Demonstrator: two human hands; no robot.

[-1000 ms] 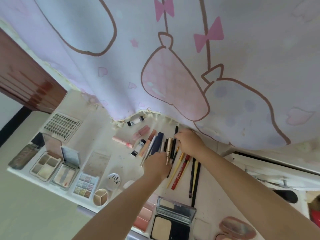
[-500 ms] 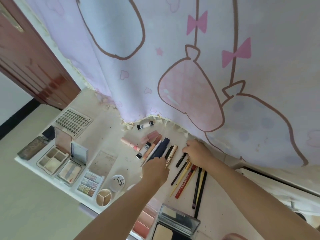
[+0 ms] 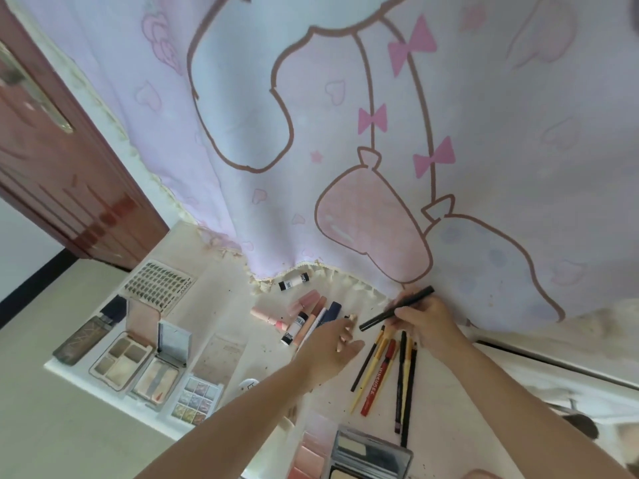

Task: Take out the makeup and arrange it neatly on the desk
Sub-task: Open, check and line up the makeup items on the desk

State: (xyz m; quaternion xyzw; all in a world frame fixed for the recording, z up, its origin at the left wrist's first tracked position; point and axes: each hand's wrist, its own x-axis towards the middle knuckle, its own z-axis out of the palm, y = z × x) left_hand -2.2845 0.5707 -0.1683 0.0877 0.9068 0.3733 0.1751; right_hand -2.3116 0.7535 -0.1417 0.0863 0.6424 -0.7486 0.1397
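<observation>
My right hand (image 3: 427,323) pinches a black liner pen (image 3: 397,307) and holds it lifted and slanted above the desk (image 3: 224,302), just past the top ends of a row of pencils (image 3: 383,371). To its left, my left hand (image 3: 328,347) lies over a row of lip tubes (image 3: 311,311). Its fingers curl around a gold tube (image 3: 351,317), of which only the tip shows. A white tube with black caps (image 3: 294,281) lies alone by the curtain hem.
Open palettes (image 3: 121,357) (image 3: 159,371) (image 3: 197,399), a lash tray (image 3: 159,285) and a dark case (image 3: 90,337) fill the desk's left end. A mirrored compact (image 3: 370,458) sits at the near edge. A pink curtain (image 3: 345,133) hangs behind, with a brown door (image 3: 52,167) at left.
My right hand has picked the black liner pen up from the pencil row and raised it. My left hand stayed at the tubes. The camera tilted upward.
</observation>
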